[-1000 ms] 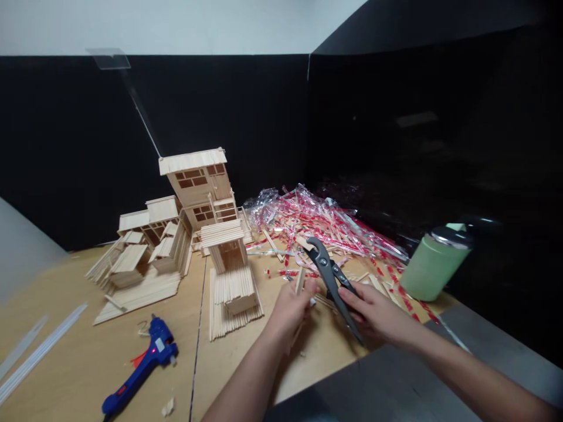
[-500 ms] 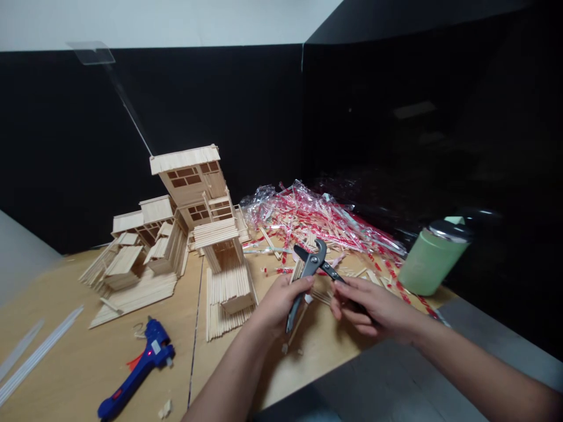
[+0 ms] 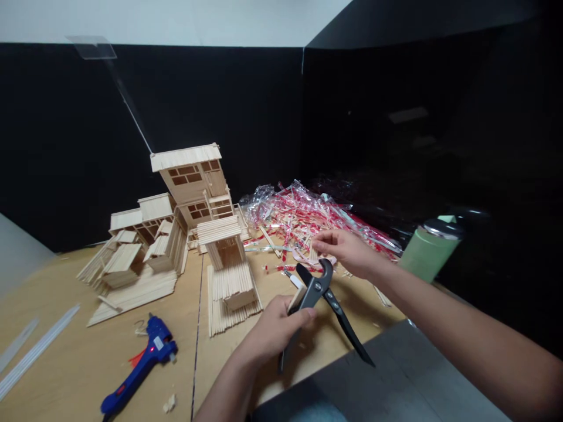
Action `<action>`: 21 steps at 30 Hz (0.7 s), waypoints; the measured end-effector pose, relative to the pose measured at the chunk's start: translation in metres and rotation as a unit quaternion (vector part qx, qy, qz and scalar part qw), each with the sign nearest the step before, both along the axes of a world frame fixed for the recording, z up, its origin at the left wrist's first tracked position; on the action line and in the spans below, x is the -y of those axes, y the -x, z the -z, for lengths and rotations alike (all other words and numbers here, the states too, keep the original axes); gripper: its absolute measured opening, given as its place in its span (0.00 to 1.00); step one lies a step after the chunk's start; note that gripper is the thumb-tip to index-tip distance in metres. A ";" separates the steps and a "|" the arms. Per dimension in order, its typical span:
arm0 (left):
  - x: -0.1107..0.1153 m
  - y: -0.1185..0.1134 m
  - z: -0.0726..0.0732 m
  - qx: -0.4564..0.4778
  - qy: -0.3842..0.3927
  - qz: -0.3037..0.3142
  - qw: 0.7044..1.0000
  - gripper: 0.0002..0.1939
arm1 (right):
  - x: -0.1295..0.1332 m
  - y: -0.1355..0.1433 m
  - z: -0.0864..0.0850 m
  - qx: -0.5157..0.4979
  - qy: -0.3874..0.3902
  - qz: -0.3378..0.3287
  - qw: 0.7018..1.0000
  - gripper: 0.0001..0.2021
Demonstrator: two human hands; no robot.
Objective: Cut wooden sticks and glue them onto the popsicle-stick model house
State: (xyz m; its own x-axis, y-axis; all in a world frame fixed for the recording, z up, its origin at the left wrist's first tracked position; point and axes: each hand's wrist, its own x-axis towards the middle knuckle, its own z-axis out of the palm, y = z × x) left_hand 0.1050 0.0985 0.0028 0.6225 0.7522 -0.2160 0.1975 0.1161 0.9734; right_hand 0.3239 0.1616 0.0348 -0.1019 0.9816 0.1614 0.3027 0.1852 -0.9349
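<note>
My left hand [image 3: 279, 325] is closed round one handle of dark grey hand shears [image 3: 317, 287] with a hooked jaw. Their other handle swings free to the lower right, and the jaws stand apart. A short piece of pale wood [image 3: 296, 299] shows between the left fingers and the tool. Over the near edge of the scrap pile, my right hand [image 3: 341, 249] pinches a small bundle of pale wooden sticks [image 3: 314, 252] at its fingertips. A white-and-dark pen-like tool [image 3: 294, 279] lies on the table behind the shears.
A stick-built model house [image 3: 189, 176] stands at the back left, with a smaller stick-built section [image 3: 233, 275] in front. A blue glue gun [image 3: 147, 357] lies near left, beside white sticks [image 3: 41, 349]. Plastic wrappers and scraps [image 3: 299, 211] are heaped behind; a green bottle [image 3: 428, 252] stands right.
My right hand has let go of the shears' handle and moved up and left to the scraps, fingers pinched. The shears have opened wider and sit slightly lower in my left hand.
</note>
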 end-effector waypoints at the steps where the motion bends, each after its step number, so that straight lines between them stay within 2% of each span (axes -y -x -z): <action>1: 0.004 0.001 0.002 0.002 0.000 0.016 1.000 0.16 | -0.005 0.003 0.003 -0.002 -0.016 0.027 1.000 0.20; 4: 0.016 0.004 0.010 0.016 0.011 0.035 0.999 0.17 | -0.022 0.002 0.010 0.008 -0.047 0.093 0.994 0.21; 6: 0.024 0.006 0.014 0.036 0.012 0.001 0.999 0.16 | -0.027 -0.002 0.012 0.037 -0.055 0.121 0.990 0.18; 8: 0.030 0.010 0.017 0.049 -0.009 -0.049 0.998 0.15 | -0.019 -0.003 0.013 0.069 -0.061 0.134 0.987 0.20; 10: 0.034 0.015 0.019 0.059 -0.029 -0.106 0.992 0.16 | 0.007 0.004 0.017 0.091 -0.066 0.128 0.985 0.24; 12: 0.037 0.020 0.019 0.078 -0.037 -0.172 0.981 0.16 | 0.045 0.021 0.025 0.105 -0.059 0.084 0.989 0.23; 15: 0.041 0.023 0.018 0.115 -0.056 -0.251 0.959 0.15 | 0.108 0.057 0.049 0.136 -0.061 0.055 0.987 0.27; 18: 0.048 0.023 0.015 0.129 -0.061 -0.271 0.952 0.15 | 0.150 0.090 0.076 0.176 -0.100 0.002 0.979 0.55; 20: 0.054 0.022 0.015 0.125 -0.061 -0.273 0.952 0.16 | 0.161 0.106 0.086 0.167 -0.092 -0.008 0.982 0.65; 21: 0.057 0.023 0.014 0.123 -0.062 -0.275 0.952 0.17 | 0.163 0.111 0.088 0.151 -0.078 -0.010 0.985 0.68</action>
